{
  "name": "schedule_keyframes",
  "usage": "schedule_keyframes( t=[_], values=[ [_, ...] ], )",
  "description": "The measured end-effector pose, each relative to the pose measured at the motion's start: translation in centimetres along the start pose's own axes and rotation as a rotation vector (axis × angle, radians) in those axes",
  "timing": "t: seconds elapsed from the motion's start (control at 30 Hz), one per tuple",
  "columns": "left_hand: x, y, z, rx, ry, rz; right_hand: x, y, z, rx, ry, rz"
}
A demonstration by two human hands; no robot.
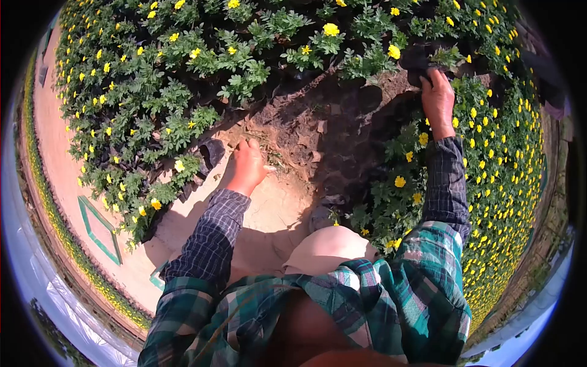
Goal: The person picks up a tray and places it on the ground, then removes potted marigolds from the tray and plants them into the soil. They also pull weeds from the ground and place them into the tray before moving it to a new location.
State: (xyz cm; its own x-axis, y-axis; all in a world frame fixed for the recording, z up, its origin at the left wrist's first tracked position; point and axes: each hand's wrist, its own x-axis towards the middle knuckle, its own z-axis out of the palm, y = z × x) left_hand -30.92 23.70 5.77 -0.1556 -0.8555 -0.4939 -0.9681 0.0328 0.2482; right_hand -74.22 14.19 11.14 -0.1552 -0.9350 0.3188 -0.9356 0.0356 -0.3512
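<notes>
My left hand [247, 166] is low over the bare soil at the middle left, its thumb apart from its bent fingers; nothing shows in it. Just left of it, a black plastic plant bag [211, 153] lies tilted at the edge of the marigolds. Reaching far forward on the right, my right hand [439, 101] has its fingers closed at the rim of a black nursery bag [417, 60]. A small leafy marigold plant [448, 57] stands beside those fingers. The fingertips are partly hidden in shadow.
Dense yellow-flowered marigolds [263, 37] fill the front and left, and more marigolds [489, 183] cover the right. Between them runs brown soil [299, 134] with dry debris. A green frame [99, 229] lies on the pale path at left. My knee [330, 248] is close below.
</notes>
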Motion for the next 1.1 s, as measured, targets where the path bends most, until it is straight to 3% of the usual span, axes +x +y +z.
schedule_keyframes(
  t=[0.13, 0.2, 0.23, 0.27, 0.33, 0.37, 0.5, 0.53, 0.6, 0.67, 0.73, 0.8, 0.87, 0.9, 1.0, 1.07, 1.1],
  values=[
    [-0.1, -0.1, 0.1, -0.019, -0.007, -0.01, -0.8, -8.0, -3.8, 0.277, -0.244, -0.122],
    [0.2, -0.4, 0.6, 0.024, -0.019, -0.004, -1.6, -10.9, -3.2, 0.262, -0.337, -0.243],
    [0.5, -0.9, 0.8, -0.018, -0.084, -0.013, -2.1, -12.1, -2.4, 0.279, -0.334, -0.339],
    [0.2, -0.9, 1.6, 0.087, 0.044, 0.042, -2.5, -13.1, -1.3, 0.288, -0.332, -0.43],
    [0.0, -0.2, 0.6, 0.006, 0.036, 0.005, -3.7, -15.0, 1.5, 0.282, -0.35, -0.541],
    [0.5, -0.4, 0.5, -0.001, -0.08, -0.04, -4.4, -15.7, 3.2, 0.274, -0.361, -0.559],
    [0.6, -1.1, 1.4, 0.002, -0.098, -0.042, -6.8, -15.9, 8.1, 0.238, -0.511, -0.655],
    [0.6, -1.5, 2.1, 0.005, 0.005, 0.018, -6.8, -15.5, 7.9, 0.238, -0.514, -0.654],
    [0.1, -1.8, 2.6, 0.0, 0.096, 0.064, -7.0, -14.2, 6.3, 0.469, -0.333, -0.283],
    [0.3, -1.1, 1.5, 0.023, 0.058, 0.043, -6.0, -11.0, 5.0, 0.304, -0.088, 0.024],
    [0.7, -1.6, 2.4, 0.016, 0.058, 0.088, -4.3, -7.0, 3.6, -0.241, -0.284, 0.414],
    [0.8, -2.0, 3.0, 0.024, 0.064, 0.093, -3.4, -2.9, 3.8, -0.382, -0.364, 0.596],
    [0.7, -1.3, 1.6, 0.044, 0.022, 0.061, -2.5, -1.2, 3.8, -0.304, -0.561, 0.628],
    [0.7, -1.0, 1.1, 0.061, -0.018, 0.036, -2.7, -0.6, 4.5, -0.361, -0.513, 0.574],
    [0.2, -1.4, 2.0, 0.087, 0.125, 0.093, -3.3, 4.2, 8.4, -0.504, -0.478, 0.419],
    [0.4, -1.7, 2.4, 0.028, 0.089, 0.049, -3.7, 3.5, 7.1, -0.386, -0.446, 0.447],
    [0.5, -2.0, 2.9, -0.006, 0.116, 0.046, -4.3, 2.5, 6.1, -0.351, -0.387, 0.346]
  ],
)
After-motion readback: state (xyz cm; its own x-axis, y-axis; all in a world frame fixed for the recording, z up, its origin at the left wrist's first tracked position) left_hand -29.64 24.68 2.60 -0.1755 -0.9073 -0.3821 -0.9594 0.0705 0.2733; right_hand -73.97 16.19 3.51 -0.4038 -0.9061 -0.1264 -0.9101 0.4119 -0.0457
